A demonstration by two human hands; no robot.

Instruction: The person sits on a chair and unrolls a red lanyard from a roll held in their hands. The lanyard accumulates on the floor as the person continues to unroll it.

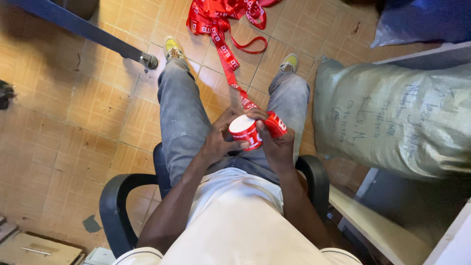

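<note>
A floor of small orange-brown tiles is seen, with one big grey-green sack at the right. One black chair is sat on. One red ribbon roll is held over the lap, clamped between the left hand and the right hand. One long red ribbon is trailed far to a red heap between two shoes.

Worn tan tile floor spreading underfoot, a black office chair sitting at the middle, a dark metal leg slanting across the top left, a bulging woven sack leaning on pale shelving at the right.
</note>
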